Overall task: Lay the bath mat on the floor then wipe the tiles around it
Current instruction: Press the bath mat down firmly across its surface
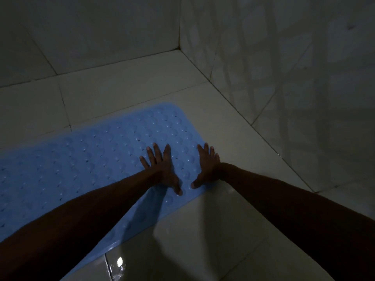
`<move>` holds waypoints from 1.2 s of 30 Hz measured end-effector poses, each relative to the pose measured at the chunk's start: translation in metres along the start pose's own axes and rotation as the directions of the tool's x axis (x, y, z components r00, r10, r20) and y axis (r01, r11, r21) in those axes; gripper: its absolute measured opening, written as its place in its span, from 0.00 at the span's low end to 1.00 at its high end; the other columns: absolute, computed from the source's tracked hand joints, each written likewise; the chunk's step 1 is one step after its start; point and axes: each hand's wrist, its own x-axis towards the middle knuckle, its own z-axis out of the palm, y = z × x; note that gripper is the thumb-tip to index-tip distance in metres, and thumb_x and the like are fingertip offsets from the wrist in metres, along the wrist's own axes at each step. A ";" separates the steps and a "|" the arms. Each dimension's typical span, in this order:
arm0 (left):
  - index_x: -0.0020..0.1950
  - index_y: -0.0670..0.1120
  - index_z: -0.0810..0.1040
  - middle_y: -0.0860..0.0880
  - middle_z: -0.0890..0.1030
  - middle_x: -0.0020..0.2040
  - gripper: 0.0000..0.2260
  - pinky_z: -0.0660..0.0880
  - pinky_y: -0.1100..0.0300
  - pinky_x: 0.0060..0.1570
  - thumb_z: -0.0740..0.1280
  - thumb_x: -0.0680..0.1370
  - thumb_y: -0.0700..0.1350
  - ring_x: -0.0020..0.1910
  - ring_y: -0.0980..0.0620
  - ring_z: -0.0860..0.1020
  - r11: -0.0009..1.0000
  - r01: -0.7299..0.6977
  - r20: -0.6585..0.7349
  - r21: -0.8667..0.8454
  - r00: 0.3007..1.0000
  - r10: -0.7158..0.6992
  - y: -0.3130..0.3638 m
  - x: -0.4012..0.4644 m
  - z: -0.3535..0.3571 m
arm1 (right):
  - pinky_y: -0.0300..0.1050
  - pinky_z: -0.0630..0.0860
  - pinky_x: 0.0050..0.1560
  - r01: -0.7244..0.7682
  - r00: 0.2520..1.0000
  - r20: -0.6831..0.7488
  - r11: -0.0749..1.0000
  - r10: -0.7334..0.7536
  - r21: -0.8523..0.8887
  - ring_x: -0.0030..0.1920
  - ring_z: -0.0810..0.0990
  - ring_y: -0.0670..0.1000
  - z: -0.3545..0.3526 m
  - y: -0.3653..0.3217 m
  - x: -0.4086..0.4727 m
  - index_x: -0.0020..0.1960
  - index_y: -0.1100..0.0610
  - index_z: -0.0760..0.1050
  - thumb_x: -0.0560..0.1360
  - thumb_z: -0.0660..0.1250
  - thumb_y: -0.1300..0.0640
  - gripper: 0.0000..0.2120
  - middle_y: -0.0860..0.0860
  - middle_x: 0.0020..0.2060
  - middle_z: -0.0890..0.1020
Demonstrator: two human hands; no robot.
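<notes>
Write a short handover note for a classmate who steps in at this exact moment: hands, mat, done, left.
Left hand: flat, fingers spread, pressing the blue bath mat.
Right hand: flat at the mat's right edge, fingers spread.
Mat: flat on the floor tiles, near the wall corner.
Done: mat laid.
Left: wipe the surrounding tiles; no cloth is in view, so fetch one.

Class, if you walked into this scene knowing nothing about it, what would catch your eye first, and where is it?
The blue bath mat stands out, lying flat across the pale floor tiles from the left edge towards the middle. Next come the two hands pressed flat on its right end: the left hand fully on it, the right hand at its edge.
</notes>
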 end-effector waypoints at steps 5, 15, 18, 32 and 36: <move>0.71 0.49 0.22 0.38 0.19 0.66 0.73 0.30 0.32 0.65 0.79 0.53 0.65 0.67 0.34 0.23 0.999 -0.033 0.004 0.007 0.999 0.033 -0.003 0.003 0.000 | 0.59 0.32 0.74 -0.014 1.000 -0.006 1.000 0.014 -0.007 0.74 0.27 0.61 -0.005 0.004 -0.007 0.76 0.56 0.27 0.59 0.80 0.37 0.72 0.58 0.75 0.28; 0.74 0.50 0.27 0.38 0.24 0.71 0.70 0.30 0.35 0.66 0.76 0.54 0.69 0.69 0.34 0.25 0.957 -0.278 -0.038 0.078 0.959 0.281 0.003 0.007 -0.015 | 0.57 0.38 0.75 -0.035 0.997 -0.059 0.987 0.045 0.159 0.76 0.31 0.59 -0.023 0.049 -0.020 0.79 0.54 0.35 0.68 0.76 0.41 0.60 0.55 0.77 0.33; 0.75 0.53 0.30 0.41 0.25 0.72 0.64 0.31 0.36 0.69 0.69 0.57 0.75 0.70 0.37 0.25 0.973 -0.232 -0.111 -0.016 0.967 0.229 0.007 0.019 -0.013 | 0.57 0.37 0.75 -0.050 0.998 -0.036 0.986 0.057 0.158 0.76 0.30 0.59 -0.020 0.055 -0.022 0.79 0.54 0.34 0.66 0.78 0.40 0.63 0.55 0.77 0.32; 0.76 0.54 0.32 0.44 0.25 0.73 0.60 0.29 0.39 0.67 0.68 0.61 0.74 0.72 0.41 0.26 0.977 -0.128 -0.194 -0.168 0.976 0.094 0.018 0.034 0.002 | 0.62 0.31 0.72 -0.125 0.986 -0.084 0.973 0.144 0.195 0.75 0.28 0.62 -0.005 0.040 -0.007 0.78 0.54 0.31 0.60 0.82 0.44 0.70 0.58 0.76 0.30; 0.76 0.54 0.33 0.44 0.25 0.73 0.60 0.29 0.39 0.69 0.71 0.61 0.71 0.72 0.41 0.27 0.975 -0.088 -0.196 -0.204 0.980 0.047 0.024 0.030 0.000 | 0.65 0.31 0.72 -0.132 0.987 -0.068 0.974 0.146 0.183 0.74 0.28 0.62 -0.008 0.036 -0.004 0.78 0.54 0.29 0.59 0.82 0.44 0.71 0.58 0.75 0.29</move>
